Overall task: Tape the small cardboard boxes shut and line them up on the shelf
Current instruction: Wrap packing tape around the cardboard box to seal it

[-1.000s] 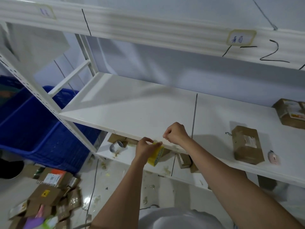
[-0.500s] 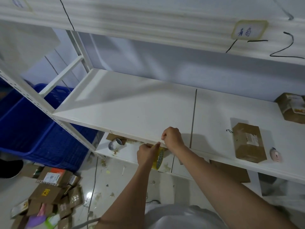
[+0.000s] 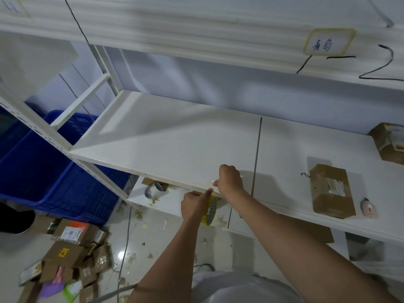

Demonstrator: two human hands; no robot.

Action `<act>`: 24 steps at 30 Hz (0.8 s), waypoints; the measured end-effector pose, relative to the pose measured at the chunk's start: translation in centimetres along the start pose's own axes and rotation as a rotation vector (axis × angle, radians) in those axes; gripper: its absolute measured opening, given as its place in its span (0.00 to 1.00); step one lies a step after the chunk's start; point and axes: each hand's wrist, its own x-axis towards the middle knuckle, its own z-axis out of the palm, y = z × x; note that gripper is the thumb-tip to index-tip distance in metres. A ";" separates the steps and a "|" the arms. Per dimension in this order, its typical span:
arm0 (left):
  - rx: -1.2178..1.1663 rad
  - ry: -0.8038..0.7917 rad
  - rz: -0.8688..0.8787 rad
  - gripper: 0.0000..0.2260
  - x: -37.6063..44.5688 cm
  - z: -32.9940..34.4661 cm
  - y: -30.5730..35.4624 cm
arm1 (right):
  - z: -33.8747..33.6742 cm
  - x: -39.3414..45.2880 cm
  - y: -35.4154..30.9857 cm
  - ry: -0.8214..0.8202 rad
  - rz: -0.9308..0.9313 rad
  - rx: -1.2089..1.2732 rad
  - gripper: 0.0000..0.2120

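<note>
Both bare forearms reach forward and up, hands close together. The left hand [image 3: 192, 206] curls in a grip. The right hand [image 3: 229, 180], fingers curled, pinches.

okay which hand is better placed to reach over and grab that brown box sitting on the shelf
Right, probably. The right hand is at the shelf edge, on the same side as the brown box, pinching only the tape end. The left hand is lower and farther away, its grip on the tape roll.

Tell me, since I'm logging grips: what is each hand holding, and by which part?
The left hand grips the yellow tape roll by its rim. The right hand pinches what looks like the pulled-out tape end at the shelf edge.
</note>
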 end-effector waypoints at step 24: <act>-0.072 0.132 0.335 0.09 -4.7 3.3 1.4 | -0.3 -5.7 9.7 0.039 0.537 0.819 0.10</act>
